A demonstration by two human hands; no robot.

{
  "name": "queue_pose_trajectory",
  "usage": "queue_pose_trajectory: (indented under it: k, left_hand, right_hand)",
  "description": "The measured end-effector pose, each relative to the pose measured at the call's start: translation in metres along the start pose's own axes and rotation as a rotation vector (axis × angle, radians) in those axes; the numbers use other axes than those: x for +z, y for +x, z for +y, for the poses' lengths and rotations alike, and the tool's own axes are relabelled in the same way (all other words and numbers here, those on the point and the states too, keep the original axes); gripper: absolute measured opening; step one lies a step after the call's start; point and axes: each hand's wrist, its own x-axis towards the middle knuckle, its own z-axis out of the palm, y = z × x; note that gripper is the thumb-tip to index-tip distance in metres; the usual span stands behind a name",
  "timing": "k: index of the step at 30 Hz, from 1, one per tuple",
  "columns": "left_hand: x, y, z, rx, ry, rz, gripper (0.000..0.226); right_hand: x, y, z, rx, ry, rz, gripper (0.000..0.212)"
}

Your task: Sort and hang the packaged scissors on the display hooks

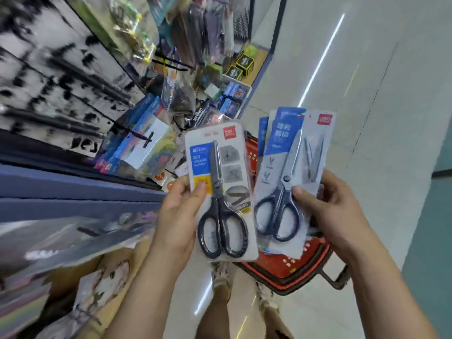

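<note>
- Left hand (179, 211) has one flat blister card of black-handled scissors with a blue-and-yellow label (220, 192), thumb pressed on the front over the yellow patch, fingers behind it.
- Right hand (335, 214) is clamped on a fanned stack of blue-and-white carded scissors with dark blue handles (286, 182), thumb on the front one just beside the pivot. Can't tell how many cards are in the fan.
- Both are held up side by side, close but apart, right over the red plastic shopping basket (293, 267) on the floor.
- Handling guess: light, stiff card with a slick plastic bubble, so a stack can slide apart if the pinch goes loose (the weight sits low at the handles). Pinching low like this is fine for comparing, but for hanging I'd take hold nearer the top edge so the hang slot stays free.
- Black metal display hooks (137, 135) stick out of the shelving on the left, well apart from both hands, with other packets already hanging there. That side is pretty blurred.
- Floor is pale glossy tile (367, 118) with light streaks, aisle open on the right.
</note>
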Motion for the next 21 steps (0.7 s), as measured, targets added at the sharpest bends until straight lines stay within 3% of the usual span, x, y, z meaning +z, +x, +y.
queue_pose_trajectory:
  k: [3, 5, 8, 10, 12, 15, 21]
  left_hand:
    - [0.013, -0.04, 0.012, 0.03, 0.027, -0.045, 0.056]
    - [0.018, -0.07, 0.023, 0.053, 0.02, -0.035, 0.061]
    - [0.017, -0.115, 0.039, 0.115, 0.001, 0.048, 0.042]
    - [0.012, -0.143, 0.048, 0.155, -0.021, 0.118, 0.03]
    - [0.003, -0.172, 0.058, 0.193, -0.027, 0.175, 0.038]
    - [-0.011, -0.214, 0.074, 0.246, -0.067, 0.294, 0.052]
    - [-0.054, -0.29, 0.113, 0.404, -0.24, 0.568, 0.011]
  right_hand:
    - [0.008, -0.029, -0.032, -0.077, -0.034, -0.127, 0.048]
    - [0.015, -0.05, -0.054, -0.127, -0.039, -0.178, 0.052]
    - [0.024, -0.084, -0.082, -0.194, -0.019, -0.291, 0.041]
    - [0.03, -0.109, -0.099, -0.232, -0.012, -0.388, 0.051]
    - [0.039, -0.134, -0.114, -0.285, -0.061, -0.471, 0.062]
    - [0.059, -0.168, -0.13, -0.34, -0.105, -0.555, 0.054]
    - [0.109, -0.241, -0.159, -0.4, -0.09, -0.671, 0.031]
